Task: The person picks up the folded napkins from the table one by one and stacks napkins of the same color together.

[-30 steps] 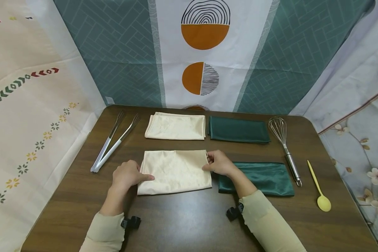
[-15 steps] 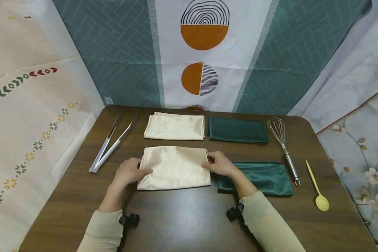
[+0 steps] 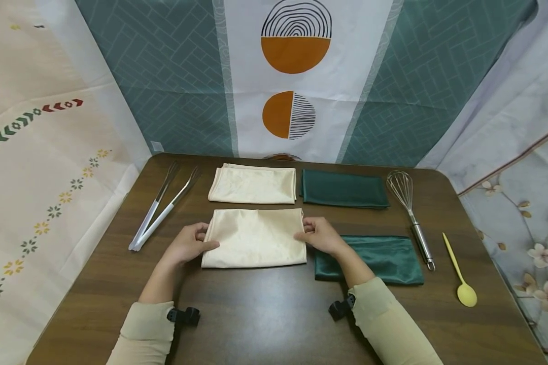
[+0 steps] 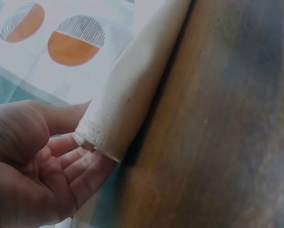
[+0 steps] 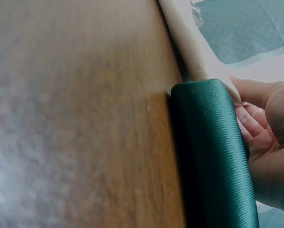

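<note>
A folded cream cloth (image 3: 255, 238) lies between the two hands in the middle of the table. My left hand (image 3: 189, 243) pinches its left edge; in the left wrist view the thumb is on top and the fingers (image 4: 87, 175) reach beneath the cloth's folded end. At the opposite edge, my right hand (image 3: 321, 235) pinches the cloth with its thumb above. Part of the right fingers is hidden by the cloth. Beside the right wrist lies a folded green cloth (image 3: 383, 261), whose rolled edge fills much of the right wrist view.
Behind are another folded cream cloth (image 3: 253, 185) and a second green cloth (image 3: 344, 188). Tongs (image 3: 157, 215) lie at the left of the brown table (image 3: 251, 324). A whisk (image 3: 413, 218) and a yellow spoon (image 3: 461, 276) lie at the right.
Both hands have moved the front cream cloth slightly away from the person, closer to the back cream cloth. Its near edge now lies straighter. The other objects stay in place.
</note>
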`<state>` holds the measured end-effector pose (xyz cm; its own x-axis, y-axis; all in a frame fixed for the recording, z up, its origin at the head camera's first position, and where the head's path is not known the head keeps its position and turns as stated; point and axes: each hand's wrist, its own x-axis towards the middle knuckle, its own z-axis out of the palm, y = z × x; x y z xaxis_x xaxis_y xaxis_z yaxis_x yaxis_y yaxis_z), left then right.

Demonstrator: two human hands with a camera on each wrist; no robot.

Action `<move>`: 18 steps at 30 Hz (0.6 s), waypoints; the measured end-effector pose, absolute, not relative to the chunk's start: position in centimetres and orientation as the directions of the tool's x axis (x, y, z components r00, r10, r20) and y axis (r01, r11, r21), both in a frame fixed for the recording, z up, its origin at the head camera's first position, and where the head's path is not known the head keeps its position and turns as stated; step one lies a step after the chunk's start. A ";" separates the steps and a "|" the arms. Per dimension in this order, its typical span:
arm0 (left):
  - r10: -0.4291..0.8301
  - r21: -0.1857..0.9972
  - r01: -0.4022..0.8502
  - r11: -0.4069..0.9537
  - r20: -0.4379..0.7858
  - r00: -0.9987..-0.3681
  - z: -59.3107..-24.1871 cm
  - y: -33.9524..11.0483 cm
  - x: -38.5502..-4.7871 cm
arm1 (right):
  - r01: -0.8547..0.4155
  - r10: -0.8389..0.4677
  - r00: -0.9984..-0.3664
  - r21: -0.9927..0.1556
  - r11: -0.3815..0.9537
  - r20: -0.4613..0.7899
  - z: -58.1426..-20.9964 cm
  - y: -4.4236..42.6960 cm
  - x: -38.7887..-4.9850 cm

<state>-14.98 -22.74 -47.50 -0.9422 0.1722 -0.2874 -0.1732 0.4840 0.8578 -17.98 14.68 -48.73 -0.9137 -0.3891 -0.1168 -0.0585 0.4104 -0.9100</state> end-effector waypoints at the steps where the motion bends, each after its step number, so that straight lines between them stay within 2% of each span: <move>1: 0.167 0.870 -0.178 0.459 -0.281 -0.945 -47.5 -22.8 -15.0 | -0.049 -0.384 -0.915 -0.914 0.403 -0.121 -48.7 14.7 -18.0; 10: 0.123 0.922 -0.154 0.355 -0.209 -0.970 -47.4 -22.3 -15.9 | -0.026 -0.323 -0.940 -0.918 0.395 -0.113 -48.3 14.5 -18.0; 18: 0.046 0.971 -0.142 0.191 -0.153 -0.987 -47.1 -21.5 -16.8 | -0.046 -0.243 -0.968 -0.914 0.402 -0.058 -48.0 14.6 -18.7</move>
